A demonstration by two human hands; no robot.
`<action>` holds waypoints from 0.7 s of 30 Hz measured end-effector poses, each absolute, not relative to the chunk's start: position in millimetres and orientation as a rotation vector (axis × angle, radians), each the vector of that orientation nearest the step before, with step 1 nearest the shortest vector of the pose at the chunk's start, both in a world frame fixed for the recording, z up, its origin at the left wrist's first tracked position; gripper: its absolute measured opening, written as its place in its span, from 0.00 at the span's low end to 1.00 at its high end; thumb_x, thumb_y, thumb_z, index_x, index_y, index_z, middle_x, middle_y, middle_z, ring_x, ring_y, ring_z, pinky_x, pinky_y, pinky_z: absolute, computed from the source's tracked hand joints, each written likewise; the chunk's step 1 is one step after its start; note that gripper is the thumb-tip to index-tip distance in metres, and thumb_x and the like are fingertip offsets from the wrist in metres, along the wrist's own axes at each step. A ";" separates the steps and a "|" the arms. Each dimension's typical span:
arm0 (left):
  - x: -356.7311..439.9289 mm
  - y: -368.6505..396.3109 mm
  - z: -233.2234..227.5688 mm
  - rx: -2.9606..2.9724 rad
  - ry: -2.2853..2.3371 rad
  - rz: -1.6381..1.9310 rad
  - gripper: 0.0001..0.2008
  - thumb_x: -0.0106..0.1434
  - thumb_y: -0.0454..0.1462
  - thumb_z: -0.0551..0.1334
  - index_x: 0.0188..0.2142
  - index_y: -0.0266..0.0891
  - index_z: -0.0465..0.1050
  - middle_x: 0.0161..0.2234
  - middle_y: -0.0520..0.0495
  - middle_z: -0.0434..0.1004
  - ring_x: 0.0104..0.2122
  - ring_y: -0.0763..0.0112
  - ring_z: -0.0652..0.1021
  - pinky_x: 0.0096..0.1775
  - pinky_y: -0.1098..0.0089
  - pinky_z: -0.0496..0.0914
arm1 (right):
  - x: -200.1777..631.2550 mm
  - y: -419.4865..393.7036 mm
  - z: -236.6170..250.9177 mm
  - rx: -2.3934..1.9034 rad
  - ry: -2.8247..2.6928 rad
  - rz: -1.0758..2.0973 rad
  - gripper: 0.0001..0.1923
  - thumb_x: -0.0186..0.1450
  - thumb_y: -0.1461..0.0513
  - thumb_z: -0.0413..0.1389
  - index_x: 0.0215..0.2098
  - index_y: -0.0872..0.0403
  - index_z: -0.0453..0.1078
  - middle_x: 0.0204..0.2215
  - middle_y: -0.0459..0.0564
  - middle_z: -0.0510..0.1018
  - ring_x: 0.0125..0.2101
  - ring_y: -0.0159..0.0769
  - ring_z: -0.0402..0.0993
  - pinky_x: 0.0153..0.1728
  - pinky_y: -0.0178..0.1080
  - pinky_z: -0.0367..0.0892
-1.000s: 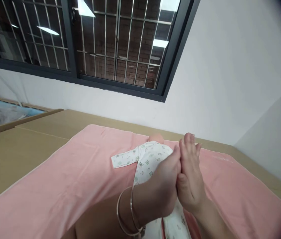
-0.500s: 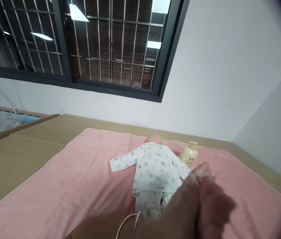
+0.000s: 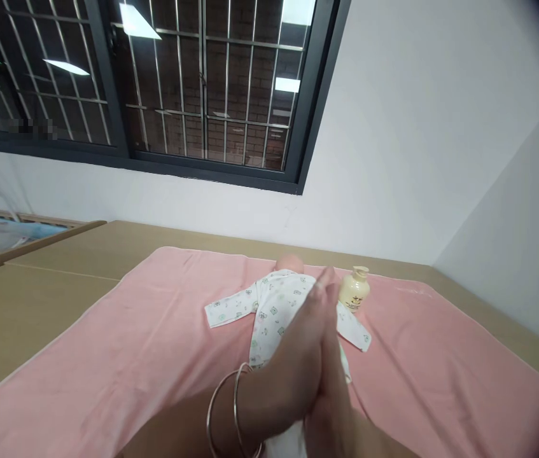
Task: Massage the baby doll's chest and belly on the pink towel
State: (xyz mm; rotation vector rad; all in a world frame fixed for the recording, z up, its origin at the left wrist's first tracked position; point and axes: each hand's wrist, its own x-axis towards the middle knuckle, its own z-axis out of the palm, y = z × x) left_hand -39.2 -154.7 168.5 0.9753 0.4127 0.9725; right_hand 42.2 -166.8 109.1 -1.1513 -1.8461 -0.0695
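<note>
My left hand [image 3: 295, 366], with two thin bangles [image 3: 235, 407] on its wrist, is pressed palm to palm against my right hand [image 3: 335, 362]. The fingers of both hands are stretched out and point up and away from me. I see nothing held between the palms, though their inner faces are hidden. Behind them, a baby doll [image 3: 269, 324] in white printed clothes lies on a pink blanket [image 3: 154, 356], arms spread. My hands cover part of its body and legs. Close to the doll's right-side sleeve stands a cream-coloured pump bottle [image 3: 355, 291].
The blanket covers most of a tan tabletop [image 3: 59, 299]. A white wall [image 3: 369, 191] with a dark-framed, barred window [image 3: 202, 95] rises behind it. At far left, a wood-edged bay [image 3: 6, 238] holds something blue and white.
My joined hands have moved left and turned more upright, with the right forearm now showing. More of the doll's right-side sleeve is visible. The view has shifted slightly.
</note>
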 end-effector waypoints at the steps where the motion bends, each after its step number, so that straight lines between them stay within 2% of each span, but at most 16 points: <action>1: -39.4 -148.9 172.2 0.969 0.418 1.035 0.27 0.68 0.51 0.51 0.63 0.46 0.61 0.65 0.50 0.61 0.69 0.62 0.50 0.69 0.60 0.45 | 38.0 -169.2 106.0 -1.176 -1.869 -0.071 0.41 0.70 0.46 0.40 0.69 0.45 0.17 0.70 0.40 0.39 0.69 0.44 0.27 0.68 0.56 0.45; 4: -41.1 -133.4 178.1 0.940 0.402 1.215 0.24 0.71 0.48 0.47 0.61 0.46 0.63 0.66 0.50 0.59 0.68 0.62 0.52 0.68 0.62 0.48 | 34.0 -181.8 105.3 -1.178 -1.934 -0.109 0.40 0.69 0.44 0.44 0.71 0.41 0.28 0.68 0.40 0.52 0.68 0.45 0.40 0.66 0.54 0.53; 8: -53.9 -99.4 186.0 0.930 0.404 1.402 0.23 0.72 0.44 0.42 0.59 0.42 0.65 0.64 0.48 0.62 0.66 0.68 0.57 0.66 0.67 0.50 | 47.2 -192.4 118.8 -0.977 -2.004 0.022 0.35 0.70 0.46 0.44 0.71 0.45 0.42 0.65 0.46 0.59 0.65 0.49 0.54 0.62 0.53 0.60; 12: -59.5 -48.1 173.1 0.916 0.516 1.389 0.20 0.68 0.48 0.51 0.48 0.38 0.73 0.54 0.40 0.74 0.60 0.59 0.68 0.63 0.61 0.56 | 59.8 -154.3 118.7 -0.829 -1.964 0.364 0.25 0.72 0.54 0.43 0.66 0.47 0.56 0.56 0.48 0.73 0.56 0.41 0.70 0.58 0.47 0.66; 14: -51.2 -24.1 154.0 0.890 0.668 1.340 0.17 0.66 0.45 0.54 0.42 0.36 0.74 0.49 0.38 0.77 0.56 0.58 0.72 0.60 0.60 0.60 | 62.1 -117.8 105.5 -0.982 -1.902 0.418 0.23 0.71 0.57 0.45 0.63 0.50 0.62 0.57 0.50 0.72 0.56 0.40 0.69 0.58 0.46 0.65; 17: -30.8 0.7 119.2 0.940 0.900 1.245 0.11 0.63 0.40 0.56 0.35 0.36 0.74 0.42 0.38 0.78 0.50 0.56 0.74 0.56 0.59 0.62 | 70.8 -64.3 76.3 -1.241 -1.941 0.315 0.23 0.68 0.63 0.45 0.60 0.53 0.66 0.58 0.52 0.71 0.60 0.40 0.64 0.62 0.48 0.58; 20: -17.0 12.2 87.4 1.244 0.948 1.284 0.09 0.61 0.39 0.58 0.27 0.39 0.72 0.36 0.43 0.78 0.44 0.59 0.74 0.53 0.62 0.63 | 93.6 -30.3 52.5 -1.404 -2.054 0.124 0.23 0.68 0.64 0.46 0.60 0.52 0.67 0.61 0.52 0.67 0.66 0.43 0.52 0.66 0.55 0.42; 21: -15.6 14.3 78.5 1.350 0.959 1.296 0.09 0.61 0.39 0.58 0.26 0.40 0.72 0.34 0.45 0.78 0.43 0.59 0.74 0.53 0.63 0.63 | 102.9 -23.7 47.5 -1.456 -2.054 0.134 0.23 0.69 0.62 0.45 0.60 0.52 0.66 0.62 0.51 0.65 0.66 0.43 0.50 0.66 0.56 0.40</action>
